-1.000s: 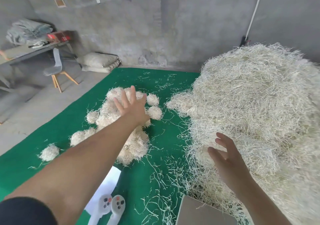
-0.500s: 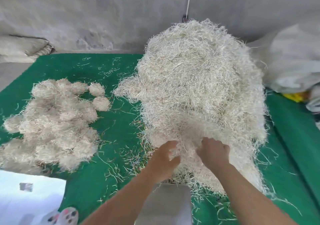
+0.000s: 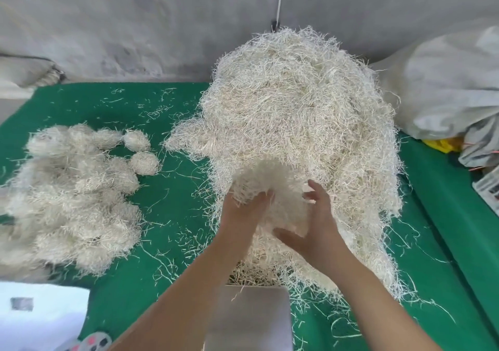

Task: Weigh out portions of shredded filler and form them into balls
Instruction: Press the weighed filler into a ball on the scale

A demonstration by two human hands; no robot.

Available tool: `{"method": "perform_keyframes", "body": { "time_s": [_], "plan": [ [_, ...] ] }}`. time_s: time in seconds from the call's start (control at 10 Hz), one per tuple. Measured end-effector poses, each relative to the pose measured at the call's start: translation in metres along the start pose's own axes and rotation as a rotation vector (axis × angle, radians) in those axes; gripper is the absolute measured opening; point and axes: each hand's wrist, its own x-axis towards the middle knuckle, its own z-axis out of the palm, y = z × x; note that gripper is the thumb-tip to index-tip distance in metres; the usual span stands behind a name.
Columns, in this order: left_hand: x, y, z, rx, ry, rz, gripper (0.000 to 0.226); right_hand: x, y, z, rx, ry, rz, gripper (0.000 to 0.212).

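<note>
Both hands [image 3: 280,215] grip filler clump [image 3: 267,178] fr pile [image 3: 297,113]; no legible writing.

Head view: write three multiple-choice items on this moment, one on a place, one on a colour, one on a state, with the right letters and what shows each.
1. Where do the finished filler balls lie relative to the big filler pile?
A. To its left
B. On top of it
C. Behind it

2. What colour is the mat?
A. Blue
B. Green
C. Brown

3. What are the left hand and right hand doing?
A. Resting flat on the mat
B. Holding a clump of filler between them
C. Lifting the metal scale pan

Answers:
1 A, the balls are clustered at the left of the mat.
2 B, the cloth shows green all round the pile.
3 B, both hands cup a clump at the pile's near edge.
</note>
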Motion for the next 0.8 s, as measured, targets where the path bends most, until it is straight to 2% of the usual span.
{"method": "perform_keyframes", "body": {
  "time_s": [0.1,0.2,0.3,0.4,0.5,0.6,0.7,0.8],
  "plan": [
    [0.001,0.007,-0.001,0.01,0.069,0.01,0.017,0.013,0.007,0.003,-0.202,-0.054,0.004,0.099],
    [0.006,0.018,-0.004,0.01,0.145,0.061,0.016,0.031,0.015,0.007,-0.424,-0.081,-0.007,0.034],
    [0.014,0.029,-0.012,-0.151,0.294,0.005,0.03,0.045,0.024,-0.001,-0.564,-0.003,-0.008,0.011],
    [0.023,0.04,-0.035,-0.312,0.488,-0.202,0.051,0.061,0.039,-0.017,-0.679,0.036,0.059,0.016],
    [0.027,0.045,-0.06,-0.332,0.549,-0.247,0.046,0.076,0.055,-0.034,-0.598,0.015,0.265,0.032],
    [0.032,0.048,-0.07,-0.34,0.591,-0.162,0.052,0.082,0.044,-0.052,0.019,0.058,0.594,0.042],
    [0.034,0.052,-0.078,-0.292,0.609,-0.177,0.046,0.084,0.034,-0.075,0.612,0.185,0.892,0.035],
    [0.035,0.055,-0.093,-0.305,0.599,-0.229,0.045,0.087,0.043,-0.088,0.828,0.201,0.957,0.027]
  ]
}}
